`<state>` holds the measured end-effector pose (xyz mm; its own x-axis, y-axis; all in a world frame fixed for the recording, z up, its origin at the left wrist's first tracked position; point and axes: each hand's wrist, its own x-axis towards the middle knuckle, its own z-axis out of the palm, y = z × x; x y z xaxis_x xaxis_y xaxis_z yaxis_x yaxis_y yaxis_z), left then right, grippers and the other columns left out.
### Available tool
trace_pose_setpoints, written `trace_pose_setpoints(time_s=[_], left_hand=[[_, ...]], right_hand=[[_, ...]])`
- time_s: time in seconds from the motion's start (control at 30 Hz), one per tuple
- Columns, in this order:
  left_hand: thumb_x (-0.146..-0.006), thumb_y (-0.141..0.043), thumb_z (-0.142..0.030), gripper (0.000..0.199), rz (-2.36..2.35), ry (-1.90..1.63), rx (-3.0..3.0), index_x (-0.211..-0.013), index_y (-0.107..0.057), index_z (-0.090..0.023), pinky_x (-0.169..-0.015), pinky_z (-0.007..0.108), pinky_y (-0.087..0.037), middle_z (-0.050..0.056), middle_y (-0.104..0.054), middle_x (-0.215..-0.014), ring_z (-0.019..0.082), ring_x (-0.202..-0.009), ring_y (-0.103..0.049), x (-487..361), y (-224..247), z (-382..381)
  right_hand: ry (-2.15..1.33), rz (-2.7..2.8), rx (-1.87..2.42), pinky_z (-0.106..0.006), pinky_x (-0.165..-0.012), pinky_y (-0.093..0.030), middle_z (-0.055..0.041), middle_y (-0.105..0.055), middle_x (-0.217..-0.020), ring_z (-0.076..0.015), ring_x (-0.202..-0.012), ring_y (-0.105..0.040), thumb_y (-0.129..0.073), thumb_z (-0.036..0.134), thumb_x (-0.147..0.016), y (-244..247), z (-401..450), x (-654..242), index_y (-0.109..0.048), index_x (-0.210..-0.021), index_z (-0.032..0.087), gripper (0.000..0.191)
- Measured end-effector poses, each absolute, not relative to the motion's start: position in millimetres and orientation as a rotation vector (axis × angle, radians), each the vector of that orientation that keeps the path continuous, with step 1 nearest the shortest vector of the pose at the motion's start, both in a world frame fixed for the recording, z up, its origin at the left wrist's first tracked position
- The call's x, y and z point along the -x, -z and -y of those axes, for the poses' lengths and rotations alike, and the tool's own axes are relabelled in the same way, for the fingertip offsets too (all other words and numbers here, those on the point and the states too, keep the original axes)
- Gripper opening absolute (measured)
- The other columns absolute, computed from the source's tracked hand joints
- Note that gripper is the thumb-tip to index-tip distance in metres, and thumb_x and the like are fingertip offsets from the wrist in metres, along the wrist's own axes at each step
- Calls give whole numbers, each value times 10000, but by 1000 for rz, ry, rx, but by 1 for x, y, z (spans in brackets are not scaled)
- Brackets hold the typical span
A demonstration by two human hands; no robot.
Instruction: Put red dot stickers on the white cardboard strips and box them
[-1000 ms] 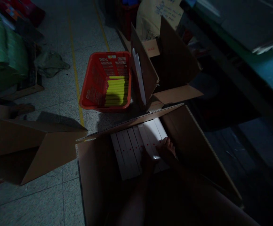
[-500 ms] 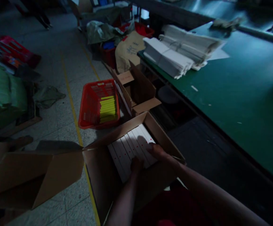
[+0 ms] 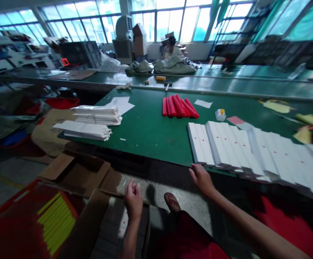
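Observation:
My left hand [image 3: 133, 199] hangs above an open carton [image 3: 145, 230], fingers loosely curled and nothing visible in them. Inside that carton, partly behind my wrist, lies a long white box [image 3: 123, 223] with red dots. My right hand [image 3: 202, 178] is at the front edge of the green table [image 3: 151, 140], its fingers bent but apart and holding nothing I can see. Just beyond its fingertips begins a row of long white boxes [image 3: 226, 144] with red dots, leaning on one another toward the right. Whether the fingertips touch the nearest box I cannot tell.
Red rolls [image 3: 178, 106] lie mid-table, and tied bundles of white card [image 3: 89, 129] at its left end. On the floor are an empty-looking carton [image 3: 78, 172] and an orange basket [image 3: 13, 216] with yellow packs [image 3: 56, 223]. A person [image 3: 172, 50] sits far back.
The view has swung right and up toward the table. Both hands have left the white boxes in the carton; my right hand is now by the boxes on the table.

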<state>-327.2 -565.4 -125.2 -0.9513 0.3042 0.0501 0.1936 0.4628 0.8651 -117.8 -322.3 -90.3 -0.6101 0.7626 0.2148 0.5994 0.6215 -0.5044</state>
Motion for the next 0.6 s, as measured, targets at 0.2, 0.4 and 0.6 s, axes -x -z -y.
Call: trace_pose_setpoints(time_s=[0.2, 0.4, 0.6], left_hand=[[-854, -495, -304, 346, -2221, -1370, -997, -1134, -634, -155, -765, 292, -525, 89, -618, -924, 168, -792, -636, 285, 115, 429], [-840, -517, -197, 328, -2041, -1190, -1223, -1141, -621, -119, -817, 297, -505, 89, -619, -933, 171, -850, -624, 241, 99, 337], [-836, -537, -172, 348, -1923, -1130, -1350, -1174, -611, -130, -857, 294, -486, 93, -626, -1001, 178, -914, -621, 206, 89, 291]], right_hand=[[118, 2168, 1451, -472, -977, -379, -230, -506, -1249, -353, -1133, -452, -396, 407, -918, 65, 239, 56, -527, -1248, 21, 525], [237, 2065, 2053, -569, -975, -317, -283, -325, -1430, -423, -1266, -341, -524, 774, -752, 54, 162, 15, -351, -1423, 57, 997], [284, 2327, 2070, -580, -1064, -173, -239, -297, -1484, -364, -1372, -200, -349, 734, -860, 72, 145, 28, -384, -1411, 48, 881]])
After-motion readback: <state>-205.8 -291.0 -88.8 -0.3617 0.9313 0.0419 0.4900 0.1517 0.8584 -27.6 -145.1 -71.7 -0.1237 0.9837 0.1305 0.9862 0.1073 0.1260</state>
